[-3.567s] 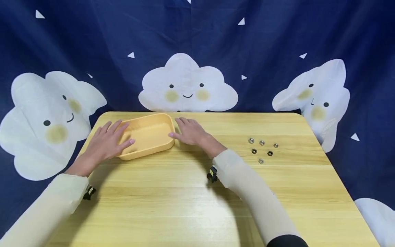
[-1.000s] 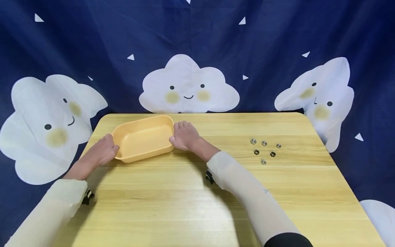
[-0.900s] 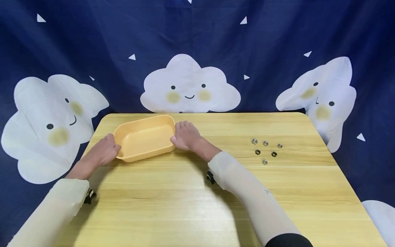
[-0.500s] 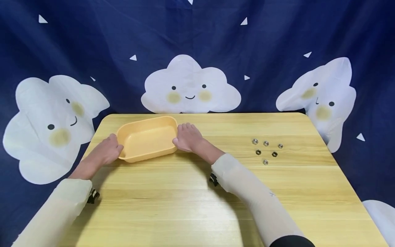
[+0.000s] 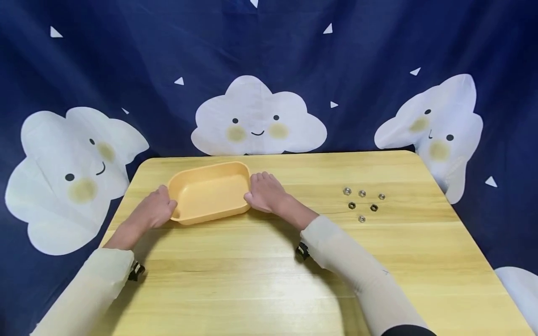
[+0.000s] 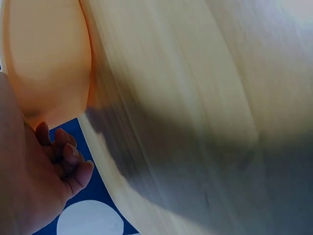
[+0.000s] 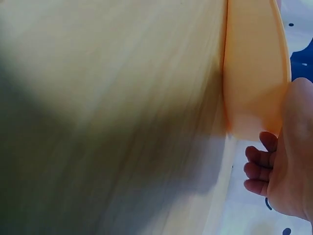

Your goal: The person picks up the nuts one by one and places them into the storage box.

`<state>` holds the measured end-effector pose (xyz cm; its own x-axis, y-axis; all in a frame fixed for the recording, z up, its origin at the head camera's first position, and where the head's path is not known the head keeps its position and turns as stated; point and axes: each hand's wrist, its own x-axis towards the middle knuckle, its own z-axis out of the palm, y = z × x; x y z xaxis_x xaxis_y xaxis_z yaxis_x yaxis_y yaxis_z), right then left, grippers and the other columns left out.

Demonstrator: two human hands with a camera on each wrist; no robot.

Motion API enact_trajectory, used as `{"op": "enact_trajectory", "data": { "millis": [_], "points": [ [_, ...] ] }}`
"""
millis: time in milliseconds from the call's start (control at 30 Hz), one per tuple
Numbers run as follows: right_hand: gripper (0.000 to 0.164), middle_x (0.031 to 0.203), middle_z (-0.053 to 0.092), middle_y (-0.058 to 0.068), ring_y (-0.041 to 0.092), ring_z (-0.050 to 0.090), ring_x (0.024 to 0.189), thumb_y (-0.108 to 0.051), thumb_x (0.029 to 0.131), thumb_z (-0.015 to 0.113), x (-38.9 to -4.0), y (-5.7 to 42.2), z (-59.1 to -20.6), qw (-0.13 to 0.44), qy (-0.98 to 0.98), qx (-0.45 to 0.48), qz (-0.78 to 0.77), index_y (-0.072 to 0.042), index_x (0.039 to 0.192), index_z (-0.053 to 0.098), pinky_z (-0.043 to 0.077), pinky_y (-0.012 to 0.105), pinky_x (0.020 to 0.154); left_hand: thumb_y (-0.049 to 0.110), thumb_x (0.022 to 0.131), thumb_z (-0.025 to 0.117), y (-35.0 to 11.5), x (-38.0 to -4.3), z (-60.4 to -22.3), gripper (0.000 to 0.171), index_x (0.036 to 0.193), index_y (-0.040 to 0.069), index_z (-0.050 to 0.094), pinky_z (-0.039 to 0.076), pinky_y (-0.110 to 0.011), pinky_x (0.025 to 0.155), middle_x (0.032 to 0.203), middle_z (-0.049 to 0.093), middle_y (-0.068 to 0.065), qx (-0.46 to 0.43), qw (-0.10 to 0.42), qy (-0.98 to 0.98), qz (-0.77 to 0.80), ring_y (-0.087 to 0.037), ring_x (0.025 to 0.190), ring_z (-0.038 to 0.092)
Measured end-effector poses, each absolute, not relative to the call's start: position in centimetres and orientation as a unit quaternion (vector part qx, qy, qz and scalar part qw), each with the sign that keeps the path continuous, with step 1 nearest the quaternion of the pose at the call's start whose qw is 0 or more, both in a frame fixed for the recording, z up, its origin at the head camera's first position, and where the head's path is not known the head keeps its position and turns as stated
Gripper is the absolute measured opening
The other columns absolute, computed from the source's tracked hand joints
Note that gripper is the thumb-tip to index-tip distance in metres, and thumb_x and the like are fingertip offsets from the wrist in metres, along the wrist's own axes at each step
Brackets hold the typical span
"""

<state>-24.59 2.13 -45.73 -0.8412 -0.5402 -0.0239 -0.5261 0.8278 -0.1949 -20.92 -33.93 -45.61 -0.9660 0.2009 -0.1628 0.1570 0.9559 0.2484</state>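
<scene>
An orange-yellow rectangular plastic tray (image 5: 210, 195) with rounded corners lies on the back left of the wooden table, nothing inside it. My left hand (image 5: 153, 208) grips its left end, thumb at the rim and fingers curled on the outer side. At the opposite end my right hand (image 5: 267, 193) holds the rim in the same way. In the left wrist view the curled fingertips of the left hand (image 6: 58, 161) show below the tray's corner (image 6: 51, 54). The right wrist view has the right hand (image 7: 288, 161) against the tray's end wall (image 7: 257, 68).
Several small metal hex nuts (image 5: 362, 193) lie loosely grouped on the right of the table (image 5: 252, 275), some silver and some darker. Behind the table's back edge hangs a navy curtain (image 5: 357, 60) printed with smiling white clouds.
Both hands, first open beside the tray, have closed on its two ends. The tray has slid a little to the right and toward me. The nuts have stayed in place.
</scene>
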Motion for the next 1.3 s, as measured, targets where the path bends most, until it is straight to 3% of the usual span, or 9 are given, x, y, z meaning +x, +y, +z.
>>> {"op": "enact_trajectory", "data": {
  "millis": [700, 1000, 1300],
  "points": [
    [0.036, 0.101, 0.051, 0.009, 0.027, 0.044, 0.095, -0.036, 0.092, 0.036, -22.8, 5.9, -45.9, 0.039, 0.957, -0.267, -0.103, -0.005, 0.106, 0.047, 0.039, 0.036, 0.091, 0.02, 0.097, 0.042, -30.5, -19.7, -46.4, 0.029, 0.102, -0.008, 0.046, 0.048, -0.046, 0.076, 0.081, 0.056, -0.015, 0.113, 0.04, 0.979, 0.162, -0.027, 0.074, 0.056],
    [0.036, 0.1, 0.051, 0.01, 0.027, 0.044, 0.093, -0.035, 0.091, 0.036, -22.3, 7.2, -46.0, 0.039, 0.958, -0.26, -0.112, -0.004, 0.105, 0.047, 0.039, 0.037, 0.091, 0.023, 0.096, 0.043, -29.2, -19.5, -46.6, 0.035, 0.11, -0.009, 0.045, 0.047, -0.044, 0.079, 0.088, 0.057, -0.016, 0.102, 0.051, 0.979, 0.168, -0.028, 0.08, 0.055],
    [0.036, 0.098, 0.051, 0.01, 0.027, 0.044, 0.094, -0.035, 0.091, 0.037, -21.8, 8.5, -45.9, 0.042, 0.958, -0.256, -0.124, -0.003, 0.107, 0.047, 0.038, 0.037, 0.091, 0.026, 0.096, 0.043, -27.8, -19.4, -46.8, 0.035, 0.109, -0.006, 0.045, 0.047, -0.043, 0.077, 0.085, 0.057, -0.015, 0.101, 0.045, 0.979, 0.17, -0.027, 0.078, 0.056]
  ]
}}
